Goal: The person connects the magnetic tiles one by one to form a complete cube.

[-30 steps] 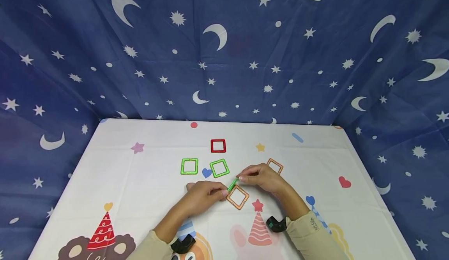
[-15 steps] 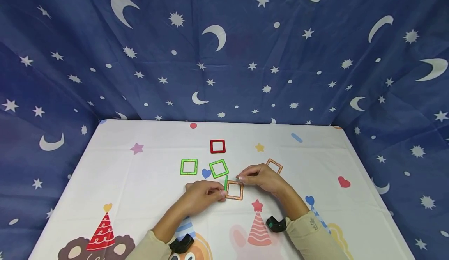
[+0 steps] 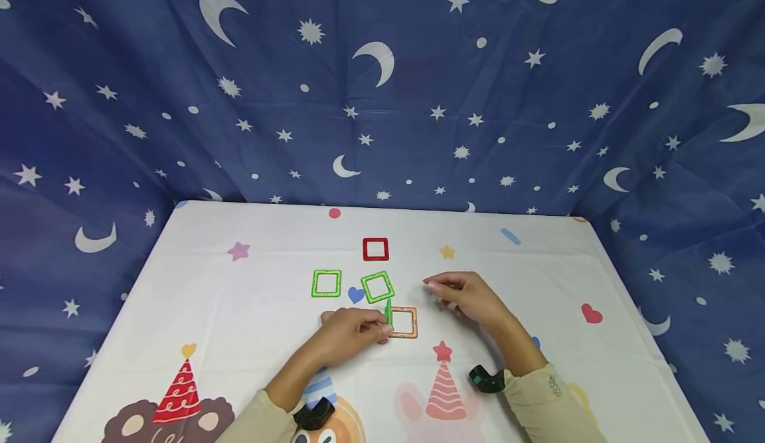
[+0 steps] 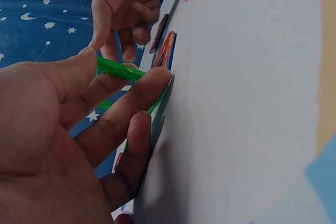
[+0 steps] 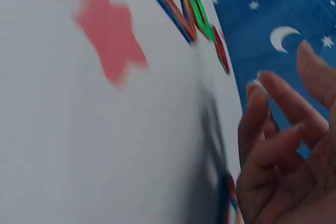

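My left hand [image 3: 354,331] pinches a green square magnetic tile [image 3: 388,311] between thumb and fingers. That tile stands upright along the left edge of an orange square magnetic tile [image 3: 404,322] lying flat; in the left wrist view the green tile [image 4: 118,70] runs out past the fingertips. To the right, my right hand [image 3: 469,297] hovers over the table, holding nothing, its fingers loosely bent. Below it, the edge of another orange tile [image 5: 231,198] shows in the right wrist view; the hand hides it in the head view.
Behind the hands lie two flat green square tiles, one on the left [image 3: 326,283] and one nearer the middle [image 3: 378,287]. A red square tile [image 3: 375,249] lies farther back. A blue patterned cloth [image 3: 382,97] rises behind the white printed table cover [image 3: 269,310].
The orange tile at my left hand has turned from a diamond position to square. The upright green tile turned with it. My right hand let go and moved right.
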The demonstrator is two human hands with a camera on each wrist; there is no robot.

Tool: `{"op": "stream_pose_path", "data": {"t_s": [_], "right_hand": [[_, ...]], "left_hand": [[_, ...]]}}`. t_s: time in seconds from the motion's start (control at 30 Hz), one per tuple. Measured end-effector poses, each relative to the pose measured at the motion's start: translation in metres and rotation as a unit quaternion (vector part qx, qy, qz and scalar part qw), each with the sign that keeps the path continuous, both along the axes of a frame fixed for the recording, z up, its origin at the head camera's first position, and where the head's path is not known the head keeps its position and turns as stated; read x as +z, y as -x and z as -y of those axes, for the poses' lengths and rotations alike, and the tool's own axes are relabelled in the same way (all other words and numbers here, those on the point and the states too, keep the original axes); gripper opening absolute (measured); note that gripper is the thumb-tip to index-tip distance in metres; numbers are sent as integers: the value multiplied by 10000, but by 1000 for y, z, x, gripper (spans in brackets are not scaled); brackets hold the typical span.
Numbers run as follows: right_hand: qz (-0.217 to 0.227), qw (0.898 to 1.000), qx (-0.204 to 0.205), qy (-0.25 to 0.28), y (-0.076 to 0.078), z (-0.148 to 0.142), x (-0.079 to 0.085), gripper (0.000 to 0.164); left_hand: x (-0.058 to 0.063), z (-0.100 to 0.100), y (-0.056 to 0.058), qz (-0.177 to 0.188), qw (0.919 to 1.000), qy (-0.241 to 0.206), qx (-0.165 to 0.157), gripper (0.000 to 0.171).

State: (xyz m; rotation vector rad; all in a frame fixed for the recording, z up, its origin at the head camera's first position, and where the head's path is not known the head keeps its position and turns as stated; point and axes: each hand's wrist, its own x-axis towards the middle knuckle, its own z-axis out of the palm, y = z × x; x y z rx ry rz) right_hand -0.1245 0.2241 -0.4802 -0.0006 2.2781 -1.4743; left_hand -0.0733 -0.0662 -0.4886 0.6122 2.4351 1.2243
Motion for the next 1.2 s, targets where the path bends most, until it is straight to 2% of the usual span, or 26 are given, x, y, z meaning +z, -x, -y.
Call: {"op": "stream_pose_path", "data": {"t_s": [0.13,0.3,0.37,0.53,0.6,0.83,0.97,1.2], "right_hand": [[-477,9963,-501,-503,5,-19,8,32],[-1128,9768,-723,-1669,12,-46,12,31],[-1036,9736,-811,-1868,14,-57,10,32],[-339,9793,-922,-1772,21,-76,-4,40],[-207,9800,-850,-1788,24,-79,-8,42],[-238,9803,-683,-1839,32,-79,-11,39],[-401,9786,-566,-1939,34,-79,-14,33],[-439,9684,-781,-2329,31,-77,-16,25]], "left_hand": [[-1,0,0,-67,10000,11,-52,21],[0,0,-1,-62,10000,-2,-69,19],[0,-1,-1,-67,10000,8,-72,19],[-1,0,-1,-126,9999,28,-109,21],[-2,0,-1,-127,9998,20,-138,20],[-1,2,1,-158,9998,18,-135,20],[-2,4,1,-167,9998,39,-107,19],[-4,2,0,-141,9997,-16,-177,20]]}}
